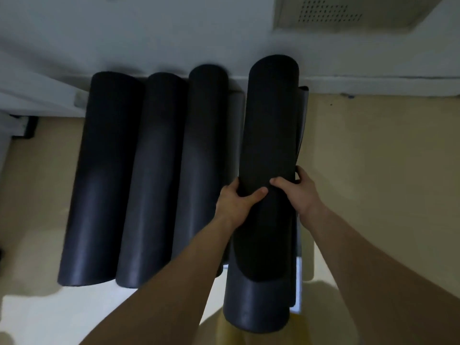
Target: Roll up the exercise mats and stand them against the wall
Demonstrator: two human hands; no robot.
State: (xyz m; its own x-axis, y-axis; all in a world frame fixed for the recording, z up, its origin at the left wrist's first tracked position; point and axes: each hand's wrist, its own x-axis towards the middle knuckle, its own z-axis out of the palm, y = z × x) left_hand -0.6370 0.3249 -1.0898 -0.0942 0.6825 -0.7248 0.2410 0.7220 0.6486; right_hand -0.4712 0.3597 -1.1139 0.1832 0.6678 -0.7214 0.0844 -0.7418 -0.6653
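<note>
Three rolled black mats stand side by side against the white wall [149, 33]: a left one [99, 175], a middle one [151, 175] and a right one [199, 158]. To their right I hold a fourth black rolled mat [268, 125] upright, its far end near the wall. My left hand [236, 202] wraps its left side with the thumb across the front. On the roll's right side, my right hand [298, 192] grips it. A loose outer flap [302, 113] sticks out along the roll's right edge.
Beige floor [373, 158] stretches to the right of the held mat. A white baseboard [373, 83] runs along the wall's foot. A perforated panel [331, 11] sits on the wall at top right. White furniture and a dark foot [27, 128] stand at the left.
</note>
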